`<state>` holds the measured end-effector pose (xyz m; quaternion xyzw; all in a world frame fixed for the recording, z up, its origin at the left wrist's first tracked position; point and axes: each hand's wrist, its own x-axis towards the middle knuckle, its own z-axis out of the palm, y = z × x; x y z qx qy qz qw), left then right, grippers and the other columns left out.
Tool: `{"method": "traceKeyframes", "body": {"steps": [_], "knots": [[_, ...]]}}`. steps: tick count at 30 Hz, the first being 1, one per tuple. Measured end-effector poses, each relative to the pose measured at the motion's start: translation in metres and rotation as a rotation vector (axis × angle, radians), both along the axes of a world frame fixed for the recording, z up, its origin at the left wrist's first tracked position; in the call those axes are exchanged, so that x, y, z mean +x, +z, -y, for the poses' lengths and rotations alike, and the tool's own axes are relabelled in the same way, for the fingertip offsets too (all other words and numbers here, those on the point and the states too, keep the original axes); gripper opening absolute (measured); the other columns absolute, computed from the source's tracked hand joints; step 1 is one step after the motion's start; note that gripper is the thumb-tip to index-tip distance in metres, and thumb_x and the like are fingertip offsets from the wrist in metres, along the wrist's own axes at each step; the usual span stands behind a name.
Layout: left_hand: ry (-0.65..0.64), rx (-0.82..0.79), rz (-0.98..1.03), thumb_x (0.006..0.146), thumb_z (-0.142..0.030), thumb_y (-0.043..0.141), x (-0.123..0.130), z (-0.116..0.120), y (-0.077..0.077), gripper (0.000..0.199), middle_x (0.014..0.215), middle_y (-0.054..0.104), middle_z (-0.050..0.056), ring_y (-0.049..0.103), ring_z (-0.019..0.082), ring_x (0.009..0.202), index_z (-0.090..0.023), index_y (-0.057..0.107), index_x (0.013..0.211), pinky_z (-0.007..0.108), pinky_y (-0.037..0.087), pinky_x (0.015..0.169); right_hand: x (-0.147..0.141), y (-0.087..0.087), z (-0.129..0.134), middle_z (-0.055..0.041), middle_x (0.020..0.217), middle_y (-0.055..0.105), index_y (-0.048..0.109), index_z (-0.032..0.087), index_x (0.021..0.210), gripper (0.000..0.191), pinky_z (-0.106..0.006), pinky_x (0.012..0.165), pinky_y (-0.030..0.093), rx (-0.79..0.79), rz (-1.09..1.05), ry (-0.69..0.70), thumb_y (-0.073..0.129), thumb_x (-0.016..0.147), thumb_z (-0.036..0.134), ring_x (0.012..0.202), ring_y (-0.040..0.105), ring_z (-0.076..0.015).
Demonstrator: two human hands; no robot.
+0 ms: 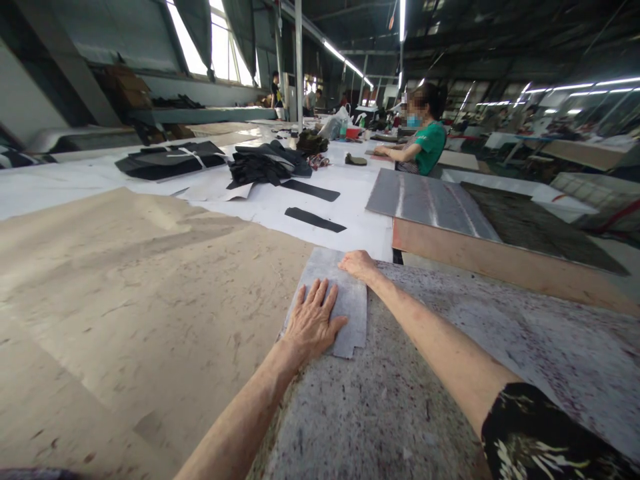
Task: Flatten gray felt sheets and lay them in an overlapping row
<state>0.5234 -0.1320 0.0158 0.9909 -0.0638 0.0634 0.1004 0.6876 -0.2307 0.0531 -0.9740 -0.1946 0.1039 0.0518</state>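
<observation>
Dark cloth and brown paper are covering a long worktable.
Wrinkled brown paper [125, 280] is spreading across the left side, and beyond it a strapped dark bundle [170, 160] is lying near a loose black cloth pile [267, 163]. Two separate black strips [315, 219] are resting on white sheeting [365, 230]. To the right, a grey panel [430, 200] is lying beside a dark, rough panel [540, 227]. Farther back, a person in a green shirt [431, 150] is wearing a blue mask, a red container [353, 133] is standing among clutter, and tube lights [403, 20] are glowing overhead.
</observation>
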Motion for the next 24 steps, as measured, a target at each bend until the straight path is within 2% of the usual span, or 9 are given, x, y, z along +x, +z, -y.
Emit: {"method": "traceKeyframes", "body": {"steps": [5,11,15,20,24], "knots": [[0.008,-0.004,0.001,0.090,-0.055,0.024,0.000,0.001,-0.001,0.063,0.148,0.026,0.010,0.018,0.026,0.137,-0.019,0.028,0.141,0.049,0.017,0.110,0.003,-0.002,-0.001,-0.0044,0.094,0.065,0.062,0.014,0.091,0.025,-0.036,0.080,0.048,0.007,0.025,0.004,0.054,0.087,0.037,0.088,0.061,-0.0170],[0.001,-0.003,0.027,0.090,-0.054,0.023,0.001,0.001,-0.002,0.062,0.147,0.028,0.011,0.019,0.027,0.136,-0.018,0.030,0.140,0.050,0.016,0.110,-0.001,0.001,0.000,-0.0059,0.082,0.070,0.070,0.017,0.081,0.021,-0.024,0.067,0.045,0.064,0.052,-0.038,0.057,0.079,0.033,0.084,0.064,-0.0201],[0.003,-0.003,0.045,0.090,-0.055,0.023,0.000,0.001,-0.003,0.062,0.146,0.030,0.011,0.021,0.027,0.136,-0.018,0.031,0.139,0.050,0.018,0.109,-0.006,-0.003,0.002,-0.0049,0.084,0.070,0.070,0.020,0.082,0.020,-0.023,0.066,0.043,0.110,0.111,-0.071,0.057,0.076,0.035,0.084,0.064,-0.0195],[0.018,-0.001,0.044,0.090,-0.054,0.023,-0.001,0.002,-0.002,0.061,0.146,0.030,0.011,0.022,0.027,0.135,-0.018,0.032,0.139,0.050,0.019,0.109,-0.010,-0.013,0.012,-0.0075,0.096,0.068,0.065,0.018,0.093,0.030,-0.027,0.072,0.044,0.168,0.240,-0.160,0.060,0.075,0.042,0.089,0.061,-0.0214],[0.019,0.008,0.052,0.090,-0.054,0.023,-0.001,0.003,-0.002,0.061,0.146,0.031,0.011,0.023,0.027,0.135,-0.019,0.032,0.139,0.049,0.020,0.108,-0.009,-0.019,0.029,-0.0081,0.104,0.064,0.063,0.017,0.098,0.024,-0.028,0.080,0.042,0.201,0.333,-0.185,0.057,0.079,0.030,0.098,0.057,-0.0214]]}}
